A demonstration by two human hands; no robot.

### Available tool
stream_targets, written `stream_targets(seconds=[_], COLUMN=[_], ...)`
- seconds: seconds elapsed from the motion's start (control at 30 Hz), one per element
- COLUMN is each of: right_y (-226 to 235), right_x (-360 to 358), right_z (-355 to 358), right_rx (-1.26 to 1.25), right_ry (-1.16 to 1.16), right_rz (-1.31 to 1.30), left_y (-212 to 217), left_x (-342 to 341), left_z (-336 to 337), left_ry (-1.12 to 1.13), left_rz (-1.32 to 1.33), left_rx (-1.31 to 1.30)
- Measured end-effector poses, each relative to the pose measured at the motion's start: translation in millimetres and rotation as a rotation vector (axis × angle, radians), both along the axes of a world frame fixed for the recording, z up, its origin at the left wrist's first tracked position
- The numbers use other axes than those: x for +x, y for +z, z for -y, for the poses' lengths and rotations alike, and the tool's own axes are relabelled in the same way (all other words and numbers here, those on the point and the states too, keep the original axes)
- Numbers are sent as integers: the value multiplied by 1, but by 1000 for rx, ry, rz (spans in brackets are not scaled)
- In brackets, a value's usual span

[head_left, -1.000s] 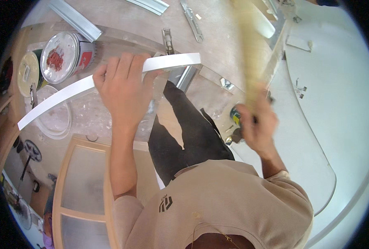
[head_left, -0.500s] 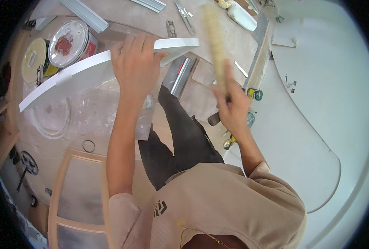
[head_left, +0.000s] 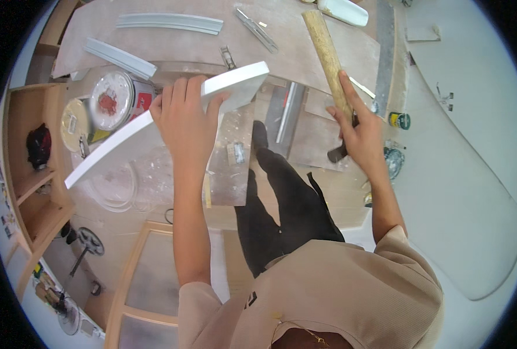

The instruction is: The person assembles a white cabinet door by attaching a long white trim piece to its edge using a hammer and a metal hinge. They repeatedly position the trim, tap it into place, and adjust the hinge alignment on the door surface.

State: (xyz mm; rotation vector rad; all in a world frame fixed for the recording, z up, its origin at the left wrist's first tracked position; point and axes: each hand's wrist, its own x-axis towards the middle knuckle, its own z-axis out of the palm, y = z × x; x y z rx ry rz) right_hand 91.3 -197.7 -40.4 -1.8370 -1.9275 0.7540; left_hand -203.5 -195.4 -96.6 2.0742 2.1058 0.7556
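Note:
My left hand [head_left: 186, 119] grips the top of a curved white panel [head_left: 235, 78], fingers over its far edge and thumb on the near face. The panel slants from lower left to upper right above the workbench. In my right hand [head_left: 363, 136] is a long, yellowish, worn-looking bar [head_left: 322, 49] with a dark knob-like end [head_left: 337, 153] below my fingers. The bar points away from me, its far end leaning left. It is held apart from the panel, to its right. Part of the bar is hidden behind my fingers.
Behind the panel stand a red-stained paint can [head_left: 112, 99] and a yellowish-lidded can [head_left: 74, 125]. Pale grey moulding strips [head_left: 170, 23] and a utility knife [head_left: 256, 29] lie on the far board. A wood-framed panel [head_left: 139, 262] is at lower left, a small green tin [head_left: 400, 120] at right.
The view has shifted, so most of the scene sits farther right. The yellowish bar, blurred by motion before, is now sharp and leans more to the left. Both hands keep their holds.

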Motion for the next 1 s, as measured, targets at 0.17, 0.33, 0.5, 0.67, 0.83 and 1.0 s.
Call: stream_targets(seconds=[0.17, 0.33, 0.5, 0.67, 0.83, 1.0], right_y=[-104, -163, -197, -195, -104, -84], right_x=[65, 73, 73, 76, 12, -62], right_z=[-89, -150, -185, -191, -142, -106], right_rx=[74, 241, 445, 536, 216, 112], right_ry=[106, 186, 215, 262, 391, 385], right_rz=[384, 562, 550, 517, -381, -723], left_y=[41, 42, 39, 39, 20, 30], left_x=[-50, -81, -61, -19, -23, -11], left_z=[15, 14, -6, -31, -34, -34], left_ry=[-85, -108, -94, -86, -20, 69], left_rz=[-73, -98, 18, -69, -26, 92], left_rx=[-181, -276, -289, -198, -175, -259])
